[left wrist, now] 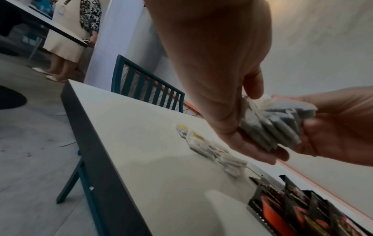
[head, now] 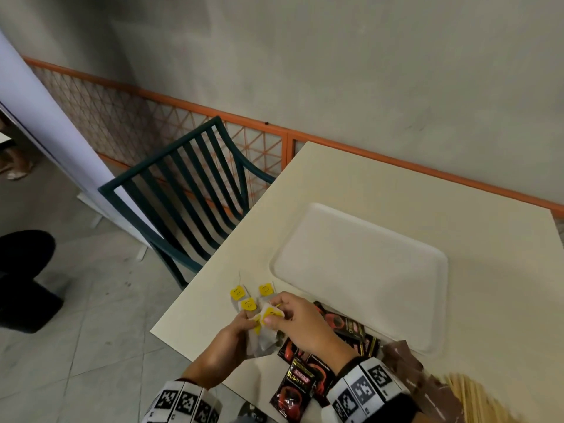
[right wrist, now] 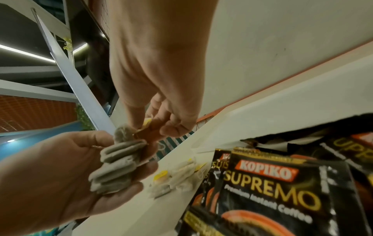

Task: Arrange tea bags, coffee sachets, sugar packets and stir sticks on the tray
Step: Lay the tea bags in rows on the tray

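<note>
**Tray still bare; tea bags being sorted in your hands**

Your left hand [head: 227,340] curls round a fanned bundle of tea bags [left wrist: 276,126], held above the near-left part of the table [head: 396,190]. Your right hand [head: 300,323] pinches a yellow tag [head: 272,312] at the top of that bundle between thumb and forefinger, apparently separating one bag or its string. A further group of tea bags on the table [head: 244,299] lies just beyond your hands, their yellow tags facing up, near the tray's left corner but not on it.

The white tray [head: 360,270] shows nothing on its surface, so by this evidence no item has yet been placed. The coffee sachets [head: 294,389], black and red and marked Kopiko Supremo, lie in a loose overlapping heap under and beside your right wrist, touching or just beside the tray's near edge. The stir sticks [head: 476,398], pale and thin, lie at the lower right. All four kinds remain to be arranged.

Limits of the figure: brown packets [head: 409,358] between sachets and sticks may be the sugar, but no print is legible. The sticks are cut off by the frame edge. Your right forearm hides part of the sachet heap, so its count cannot be given. How many bags the bundle holds is unclear, and the strings are too fine to trace
</note>
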{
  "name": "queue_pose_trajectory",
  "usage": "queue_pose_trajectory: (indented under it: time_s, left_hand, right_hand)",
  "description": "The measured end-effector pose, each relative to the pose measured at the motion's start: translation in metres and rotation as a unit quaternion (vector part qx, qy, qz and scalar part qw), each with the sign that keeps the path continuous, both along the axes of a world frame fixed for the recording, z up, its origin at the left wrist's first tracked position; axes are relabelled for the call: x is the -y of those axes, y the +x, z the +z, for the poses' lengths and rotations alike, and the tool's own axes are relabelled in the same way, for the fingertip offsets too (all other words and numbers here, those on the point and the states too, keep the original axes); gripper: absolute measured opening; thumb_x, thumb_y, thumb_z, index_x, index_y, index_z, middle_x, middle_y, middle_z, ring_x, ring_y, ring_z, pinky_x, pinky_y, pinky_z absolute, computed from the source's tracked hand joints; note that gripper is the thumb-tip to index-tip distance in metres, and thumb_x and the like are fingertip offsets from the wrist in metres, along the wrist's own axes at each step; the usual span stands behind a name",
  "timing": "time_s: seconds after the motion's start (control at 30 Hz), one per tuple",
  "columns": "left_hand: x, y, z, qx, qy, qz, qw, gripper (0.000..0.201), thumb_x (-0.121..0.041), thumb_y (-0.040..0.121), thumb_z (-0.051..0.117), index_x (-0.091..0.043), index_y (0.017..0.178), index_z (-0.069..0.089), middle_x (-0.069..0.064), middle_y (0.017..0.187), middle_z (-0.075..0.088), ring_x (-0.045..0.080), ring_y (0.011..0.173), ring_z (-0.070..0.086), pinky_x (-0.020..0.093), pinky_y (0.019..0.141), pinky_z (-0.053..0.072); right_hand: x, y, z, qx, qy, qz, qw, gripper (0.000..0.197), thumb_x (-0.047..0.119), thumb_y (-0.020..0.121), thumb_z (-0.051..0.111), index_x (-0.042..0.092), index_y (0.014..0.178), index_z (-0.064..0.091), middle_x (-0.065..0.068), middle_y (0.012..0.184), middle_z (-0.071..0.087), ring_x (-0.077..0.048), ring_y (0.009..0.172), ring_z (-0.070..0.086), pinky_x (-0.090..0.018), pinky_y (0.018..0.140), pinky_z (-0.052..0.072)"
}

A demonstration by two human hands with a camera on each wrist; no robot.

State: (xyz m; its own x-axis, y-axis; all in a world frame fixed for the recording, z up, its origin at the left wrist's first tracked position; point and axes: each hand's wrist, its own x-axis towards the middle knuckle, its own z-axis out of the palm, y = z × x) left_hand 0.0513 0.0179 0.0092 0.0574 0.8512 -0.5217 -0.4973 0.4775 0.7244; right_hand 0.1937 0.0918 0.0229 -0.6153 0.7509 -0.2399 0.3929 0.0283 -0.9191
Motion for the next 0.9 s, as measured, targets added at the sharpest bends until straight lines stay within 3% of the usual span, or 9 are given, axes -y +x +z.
queue_pose_trajectory:
  time_s: [0.1, 0.23, 0.4, 0.5, 0.6, 0.67, 0.73, 0.8, 0.9]
  left_hand:
    - [-0.006, -0.008, 0.004, -0.058, -0.015, -0.025, 0.998, 0.032, -0.011, 0.078, 0.057, -0.009, 0.108, 0.046, 0.015, 0.098, 0.066, 0.027, 0.079, 0.068, 0.036, 0.071, 0.055]
    - [-0.009, -0.025, 0.0, -0.185, -0.032, -0.007, 0.982, 0.02, -0.006, 0.096, 0.039, -0.009, 0.114, 0.047, 0.013, 0.099, 0.062, 0.021, 0.078, 0.064, 0.028, 0.067, 0.056]
    - [-0.012, -0.04, 0.002, -0.142, -0.041, -0.012, 0.989, 0.026, -0.016, 0.097, 0.039, -0.005, 0.116, 0.053, 0.02, 0.109, 0.064, 0.026, 0.09, 0.064, 0.034, 0.075, 0.055]
    - [-0.008, -0.042, 0.007, -0.097, -0.022, -0.047, 0.994, 0.039, -0.036, 0.097, 0.037, -0.008, 0.111, 0.06, 0.01, 0.1, 0.069, 0.021, 0.087, 0.067, 0.032, 0.076, 0.053]
    - [-0.003, -0.05, 0.003, -0.116, -0.001, -0.077, 0.99, 0.066, -0.052, 0.071, 0.071, -0.008, 0.116, 0.053, 0.004, 0.093, 0.068, 0.016, 0.082, 0.068, 0.025, 0.072, 0.052]
    - [0.0, -0.058, -0.002, -0.138, 0.002, -0.072, 0.988, 0.071, -0.043, 0.065, 0.079, -0.007, 0.119, 0.05, 0.005, 0.095, 0.067, 0.015, 0.082, 0.067, 0.023, 0.072, 0.053]
    - [0.002, -0.066, -0.005, -0.171, -0.003, -0.049, 0.984, 0.045, -0.019, 0.082, 0.069, -0.008, 0.121, 0.05, 0.007, 0.1, 0.064, 0.014, 0.084, 0.065, 0.022, 0.071, 0.054]
    - [0.003, -0.072, -0.007, -0.196, -0.006, -0.029, 0.98, 0.037, -0.006, 0.084, 0.065, -0.011, 0.118, 0.052, 0.008, 0.101, 0.062, 0.015, 0.085, 0.062, 0.02, 0.069, 0.054]
    - [0.006, -0.079, -0.008, -0.202, -0.011, -0.004, 0.979, 0.044, -0.014, 0.066, 0.067, -0.02, 0.107, 0.055, 0.009, 0.101, 0.061, 0.017, 0.086, 0.06, 0.019, 0.068, 0.054]
  right_hand:
    - [-0.008, -0.004, 0.0, 0.016, 0.008, -0.009, 1.0, 0.016, 0.018, 0.086, 0.062, 0.026, 0.096, 0.052, 0.003, 0.096, 0.066, -0.014, 0.09, 0.061, -0.022, 0.077, 0.047]
    - [-0.015, -0.013, 0.006, -0.003, -0.012, 0.012, 1.0, 0.016, 0.016, 0.088, 0.06, 0.029, 0.093, 0.051, 0.009, 0.083, 0.062, -0.006, 0.074, 0.054, -0.016, 0.065, 0.041]
    - [-0.012, -0.03, 0.013, 0.001, -0.047, 0.087, 0.995, 0.019, 0.015, 0.086, 0.062, 0.031, 0.088, 0.052, 0.011, 0.075, 0.064, 0.009, 0.059, 0.054, -0.01, 0.06, 0.042]
    - [-0.009, -0.044, 0.002, 0.054, 0.011, 0.046, 0.997, 0.015, 0.023, 0.082, 0.067, 0.03, 0.091, 0.057, 0.0, 0.09, 0.067, -0.015, 0.081, 0.063, -0.031, 0.075, 0.051]
    - [-0.009, -0.054, -0.008, 0.086, 0.043, 0.042, 0.994, 0.02, 0.028, 0.081, 0.067, 0.021, 0.098, 0.059, 0.005, 0.081, 0.057, -0.016, 0.072, 0.056, -0.033, 0.072, 0.05]
    - [-0.011, -0.059, -0.011, 0.088, 0.056, 0.041, 0.994, 0.014, 0.03, 0.085, 0.063, 0.022, 0.096, 0.057, 0.006, 0.081, 0.053, -0.008, 0.066, 0.049, -0.032, 0.071, 0.048]
    - [-0.017, -0.061, -0.016, 0.108, 0.082, 0.027, 0.99, 0.017, 0.032, 0.091, 0.054, 0.019, 0.101, 0.058, 0.002, 0.092, 0.053, -0.007, 0.074, 0.05, -0.029, 0.076, 0.046]
    - [-0.023, -0.063, -0.024, 0.172, 0.138, 0.029, 0.975, 0.027, 0.032, 0.094, 0.047, 0.015, 0.113, 0.055, -0.003, 0.105, 0.051, -0.017, 0.099, 0.052, -0.031, 0.089, 0.044]
    - [-0.026, -0.065, -0.034, 0.291, 0.219, 0.086, 0.927, 0.042, 0.036, 0.094, 0.047, 0.014, 0.129, 0.045, -0.009, 0.126, 0.043, -0.027, 0.119, 0.038, -0.035, 0.101, 0.035]
